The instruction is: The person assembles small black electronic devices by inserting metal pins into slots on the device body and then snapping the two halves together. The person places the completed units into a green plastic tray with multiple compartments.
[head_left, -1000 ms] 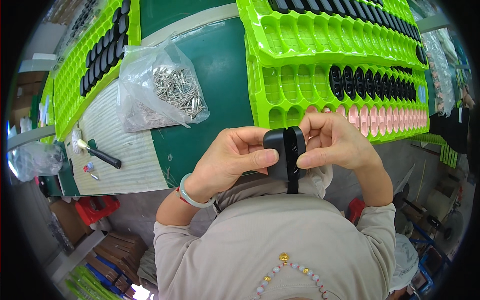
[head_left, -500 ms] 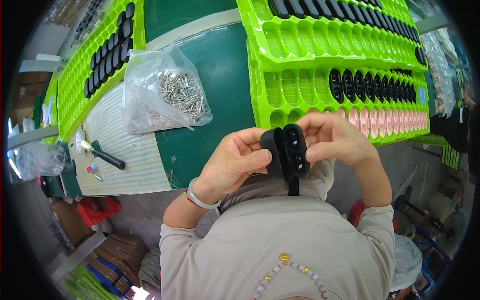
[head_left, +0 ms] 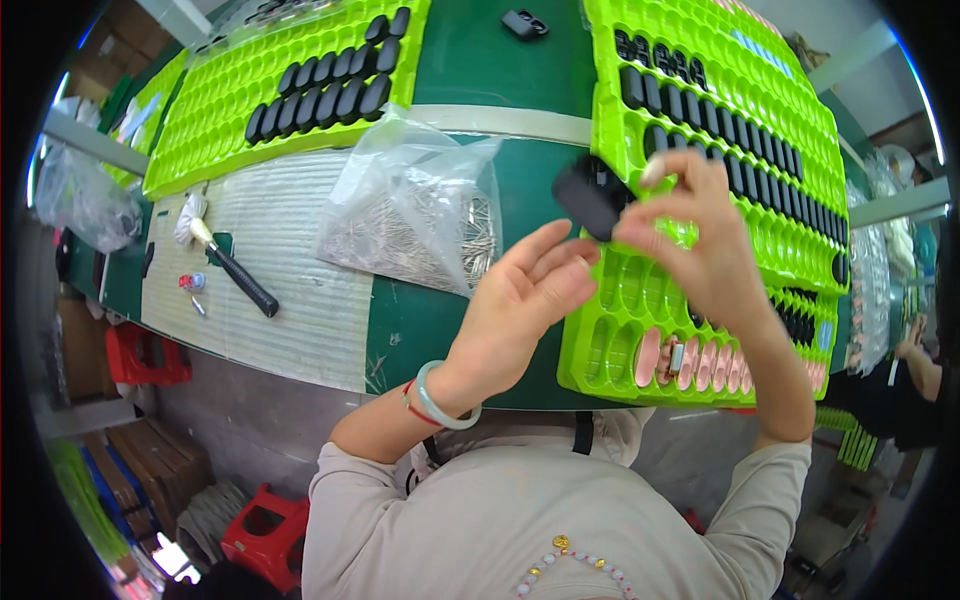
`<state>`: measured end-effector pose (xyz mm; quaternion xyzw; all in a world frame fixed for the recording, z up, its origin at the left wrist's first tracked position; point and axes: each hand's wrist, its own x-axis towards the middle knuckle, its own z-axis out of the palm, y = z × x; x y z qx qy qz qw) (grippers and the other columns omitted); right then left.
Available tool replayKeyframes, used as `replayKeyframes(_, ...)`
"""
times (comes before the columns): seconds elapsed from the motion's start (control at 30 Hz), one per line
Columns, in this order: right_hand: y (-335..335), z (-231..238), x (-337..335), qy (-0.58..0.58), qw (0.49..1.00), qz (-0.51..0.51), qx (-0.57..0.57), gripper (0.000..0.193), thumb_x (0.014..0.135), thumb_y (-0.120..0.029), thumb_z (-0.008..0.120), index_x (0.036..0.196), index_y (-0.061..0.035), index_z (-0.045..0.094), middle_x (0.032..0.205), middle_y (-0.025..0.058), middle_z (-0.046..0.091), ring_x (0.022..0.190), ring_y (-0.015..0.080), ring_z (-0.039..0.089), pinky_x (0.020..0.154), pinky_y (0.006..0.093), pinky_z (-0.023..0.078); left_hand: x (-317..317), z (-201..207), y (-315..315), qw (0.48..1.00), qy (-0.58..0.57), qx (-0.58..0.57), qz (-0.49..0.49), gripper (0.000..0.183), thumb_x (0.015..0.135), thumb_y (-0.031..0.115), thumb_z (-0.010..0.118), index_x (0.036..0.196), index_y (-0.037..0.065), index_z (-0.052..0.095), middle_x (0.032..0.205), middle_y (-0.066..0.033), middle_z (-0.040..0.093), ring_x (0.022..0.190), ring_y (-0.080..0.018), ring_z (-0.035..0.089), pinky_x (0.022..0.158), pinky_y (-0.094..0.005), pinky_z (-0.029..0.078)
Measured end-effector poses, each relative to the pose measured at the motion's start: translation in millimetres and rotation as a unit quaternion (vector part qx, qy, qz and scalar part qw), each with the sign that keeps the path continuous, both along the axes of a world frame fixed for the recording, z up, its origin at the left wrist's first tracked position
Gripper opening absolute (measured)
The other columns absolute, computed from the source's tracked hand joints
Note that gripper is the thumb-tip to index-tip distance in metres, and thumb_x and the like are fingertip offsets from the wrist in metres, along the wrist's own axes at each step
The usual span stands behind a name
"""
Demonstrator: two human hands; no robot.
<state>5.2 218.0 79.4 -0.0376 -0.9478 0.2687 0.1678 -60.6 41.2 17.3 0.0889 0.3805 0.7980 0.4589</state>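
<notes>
A black earbud-style charging case (head_left: 588, 198), smeared by motion, is pinched between the thumb and fingers of my right hand (head_left: 700, 235). It hangs over the left edge of the green trays. Whether its lid is fully closed cannot be made out. My left hand (head_left: 522, 312) is just below and left of the case, fingers apart, holding nothing. Beyond the case, a lime-green tray (head_left: 612, 120) carries rows of black cases (head_left: 680, 100). In the lower green tray (head_left: 588, 372) sits a row of pink pieces (head_left: 648, 357).
A clear plastic bag of metal pins (head_left: 430, 230) lies left of my hands. Farther left are a black-handled brush (head_left: 245, 280) and a small red-capped bottle (head_left: 190, 282). Another green tray (head_left: 215, 135) holds black cases. A lone black case (head_left: 525, 24) lies at the back.
My right hand has carried the black case up and away from my body, toward the trays. My left hand has come off it and opened. The head view has shifted.
</notes>
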Motion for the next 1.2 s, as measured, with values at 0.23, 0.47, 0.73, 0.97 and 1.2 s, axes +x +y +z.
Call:
replayKeyframes(0.23,66,-39,-217,0.004,0.989,-0.022,0.149,0.018,0.072,-0.032,0.071,0.079,-0.0164,0.073,0.093,0.0067,0.061,0.097,0.0275,0.047,0.086,0.0381,0.035,-37,32,-37,0.495,0.852,-0.17,0.012,0.034,0.066,0.002,0.063,0.098,-0.005,0.059,0.103,-0.0148,0.059,0.104,-0.0288,0.056,0.084,-0.0344,0.048)
replayKeyframes(0.47,67,-73,-326,0.037,0.978,-0.156,0.136,0.016,0.069,-0.028,0.073,0.078,-0.0146,0.073,0.094,0.0113,0.059,0.096,0.0317,0.047,0.079,0.0421,0.04,-87,31,-38,0.376,0.856,-0.335,-0.113,0.017,0.066,0.004,0.06,0.081,0.001,0.056,0.084,-0.0092,0.056,0.082,-0.0238,0.056,0.066,-0.0347,0.047)
replayKeyframes(0.73,65,-112,-359,0.082,0.978,-0.126,0.141,0.015,0.065,-0.029,0.075,0.073,-0.016,0.073,0.094,0.0142,0.058,0.102,0.0353,0.044,0.08,0.0483,0.038,-104,-8,-41,0.514,0.791,-0.325,-0.068,0.017,0.075,0.013,0.067,0.089,0.006,0.062,0.087,-0.0088,0.056,0.073,-0.0277,0.059,0.06,-0.0357,0.048)
replayKeyframes(0.97,71,-116,-365,0.051,0.986,-0.112,0.11,0.017,0.064,-0.031,0.076,0.072,-0.0171,0.072,0.095,0.0124,0.057,0.103,0.034,0.042,0.079,0.0463,0.036,-106,-18,-39,0.534,0.772,-0.34,-0.056,0.015,0.074,0.012,0.067,0.087,0.005,0.063,0.084,-0.0101,0.057,0.069,-0.0301,0.059,0.06,-0.0367,0.048)
replayKeyframes(1.2,79,-101,-349,0.024,0.985,-0.136,0.108,0.021,0.062,-0.033,0.078,0.074,-0.0164,0.073,0.096,0.0114,0.059,0.105,0.0362,0.044,0.085,0.0486,0.036,-100,-18,-30,0.558,0.733,-0.385,-0.053,0.01,0.074,0.011,0.067,0.079,0.004,0.063,0.078,-0.0125,0.059,0.07,-0.032,0.059,0.063,-0.0392,0.047)
